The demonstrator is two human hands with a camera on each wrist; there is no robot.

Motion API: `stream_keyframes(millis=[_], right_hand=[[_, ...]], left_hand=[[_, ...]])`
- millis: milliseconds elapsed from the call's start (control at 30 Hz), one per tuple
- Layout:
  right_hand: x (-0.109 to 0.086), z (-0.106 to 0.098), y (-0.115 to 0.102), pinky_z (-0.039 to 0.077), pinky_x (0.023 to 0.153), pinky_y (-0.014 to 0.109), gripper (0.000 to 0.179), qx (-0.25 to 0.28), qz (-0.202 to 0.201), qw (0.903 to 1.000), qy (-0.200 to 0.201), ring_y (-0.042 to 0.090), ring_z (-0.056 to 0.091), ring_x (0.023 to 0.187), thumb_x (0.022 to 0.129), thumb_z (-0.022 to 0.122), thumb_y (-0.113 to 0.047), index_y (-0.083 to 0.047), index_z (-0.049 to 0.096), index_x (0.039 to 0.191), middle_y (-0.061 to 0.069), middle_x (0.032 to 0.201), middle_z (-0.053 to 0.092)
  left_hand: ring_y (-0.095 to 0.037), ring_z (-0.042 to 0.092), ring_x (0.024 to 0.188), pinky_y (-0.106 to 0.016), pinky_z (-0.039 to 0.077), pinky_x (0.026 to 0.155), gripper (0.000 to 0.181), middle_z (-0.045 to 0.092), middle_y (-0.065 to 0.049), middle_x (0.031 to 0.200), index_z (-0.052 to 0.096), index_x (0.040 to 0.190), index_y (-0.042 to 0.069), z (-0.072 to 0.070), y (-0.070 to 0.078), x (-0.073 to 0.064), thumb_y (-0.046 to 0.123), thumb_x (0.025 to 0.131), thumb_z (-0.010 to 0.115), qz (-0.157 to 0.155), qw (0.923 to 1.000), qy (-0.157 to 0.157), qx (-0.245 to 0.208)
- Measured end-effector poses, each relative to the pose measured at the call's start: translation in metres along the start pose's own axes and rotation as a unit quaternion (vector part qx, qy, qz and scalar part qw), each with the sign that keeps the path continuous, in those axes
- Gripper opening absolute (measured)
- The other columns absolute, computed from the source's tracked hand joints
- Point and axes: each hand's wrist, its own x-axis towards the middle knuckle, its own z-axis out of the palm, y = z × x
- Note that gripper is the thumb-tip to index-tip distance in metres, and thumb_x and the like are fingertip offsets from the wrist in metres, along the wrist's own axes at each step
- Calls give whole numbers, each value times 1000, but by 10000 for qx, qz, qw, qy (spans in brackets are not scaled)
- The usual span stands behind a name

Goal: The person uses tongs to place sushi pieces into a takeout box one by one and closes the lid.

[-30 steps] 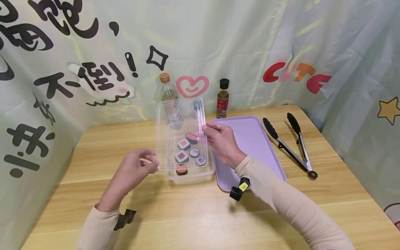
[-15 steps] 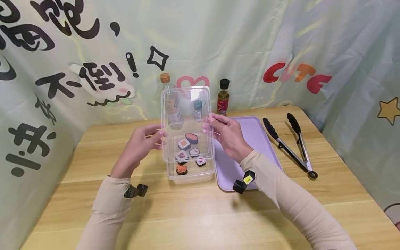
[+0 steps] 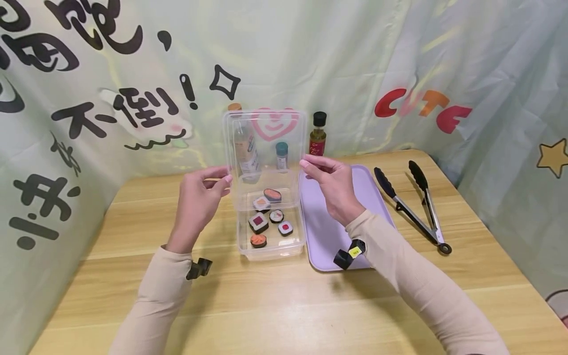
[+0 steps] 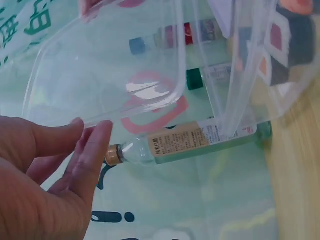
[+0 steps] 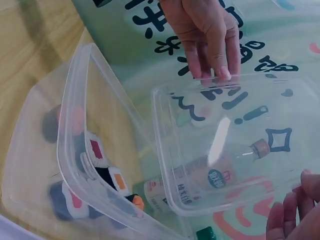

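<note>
A clear plastic lid point(image 3: 266, 135) is tilted up over the back part of a clear plastic container point(image 3: 272, 252). Its left edge is pinched between the thumb and fingers of my left hand point(image 3: 197, 204), as the left wrist view shows of the lid point(image 4: 107, 65). Opposite, my right hand point(image 3: 335, 187) pinches the lid's right edge. Several sushi pieces point(image 3: 258, 223) lie inside the container, on the table. In the right wrist view the lid point(image 5: 200, 145) stands apart from the container's rim point(image 5: 62, 145).
Right of the container lies a purple tray point(image 3: 321, 241), then black-tipped tongs point(image 3: 417, 217) spread apart. Along the curtain stand a dark-capped sauce bottle point(image 3: 317, 140) and, seen through the lid, an orange-capped bottle point(image 3: 246, 153) and a small green-capped jar point(image 3: 281, 155).
My left hand has come from beside the lid to hold its left edge. The lid has moved toward the back and tilted more upright; the right hand has shifted slightly right and back with it.
</note>
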Motion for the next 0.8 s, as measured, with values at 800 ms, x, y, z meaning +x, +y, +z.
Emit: stream_keyframes(millis=[800], right_hand=[[-24, 2, 9, 53, 96, 31, 29, -6, -299, 9995, 101, 17, 69, 108, 96, 64, -1, 10, 69, 122, 19, 123, 68]], left_hand=[[-19, 55, 130, -34, 43, 108, 40, 59, -9, 140, 61, 137, 0, 6, -7, -20, 22, 106, 51, -24, 9967, -132, -799]])
